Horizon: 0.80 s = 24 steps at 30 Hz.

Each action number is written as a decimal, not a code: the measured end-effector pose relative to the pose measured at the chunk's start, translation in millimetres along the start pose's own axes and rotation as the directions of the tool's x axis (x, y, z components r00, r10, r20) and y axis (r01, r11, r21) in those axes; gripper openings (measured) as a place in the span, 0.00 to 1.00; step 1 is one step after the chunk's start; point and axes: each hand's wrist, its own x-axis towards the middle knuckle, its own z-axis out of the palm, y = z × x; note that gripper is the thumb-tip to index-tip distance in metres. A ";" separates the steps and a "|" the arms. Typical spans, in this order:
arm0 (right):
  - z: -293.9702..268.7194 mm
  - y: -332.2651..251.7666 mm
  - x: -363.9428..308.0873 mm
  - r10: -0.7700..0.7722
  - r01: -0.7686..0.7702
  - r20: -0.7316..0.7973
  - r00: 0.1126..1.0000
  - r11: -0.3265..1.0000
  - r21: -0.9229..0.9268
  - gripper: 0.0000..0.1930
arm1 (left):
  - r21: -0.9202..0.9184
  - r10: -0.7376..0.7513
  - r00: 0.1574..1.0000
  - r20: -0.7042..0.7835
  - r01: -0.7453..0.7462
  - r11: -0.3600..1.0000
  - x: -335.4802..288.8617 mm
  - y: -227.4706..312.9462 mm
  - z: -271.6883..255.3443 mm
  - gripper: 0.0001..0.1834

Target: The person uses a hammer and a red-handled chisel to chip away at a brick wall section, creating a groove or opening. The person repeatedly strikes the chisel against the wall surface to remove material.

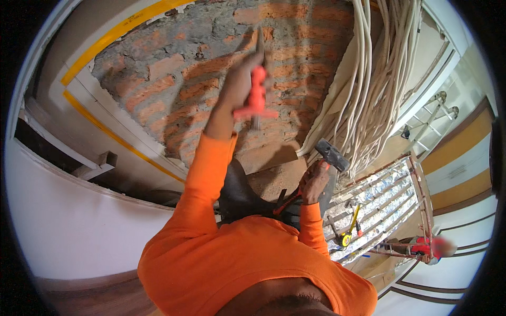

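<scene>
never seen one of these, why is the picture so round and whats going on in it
There is no machine, just a person's two bare hands. A wide fisheye camera worn on the head looks down, so straight edges bend. The left hand holds a red-gripped chisel, blurred, up before the exposed brick wall. The right hand grips a hammer near its dark head. White cables hang at the right, and a yellow tape measure lies on a slatted platform.

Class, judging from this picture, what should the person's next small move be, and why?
Probably steady the red-gripped chisel against the brick wall before raising the hammer. The left hand holds the chisel pointing toward the bricks, though contact is unclear, while the right hand holds the hammer lower, apart from the chisel.
</scene>
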 end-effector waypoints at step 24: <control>-119.5 63.1 15.8 0.435 -0.203 -0.303 0.848 0.794 0.572 0.13 | 0.837 -0.815 0.530 0.232 0.318 0.446 -134.8 -327.7 -115.0 0.28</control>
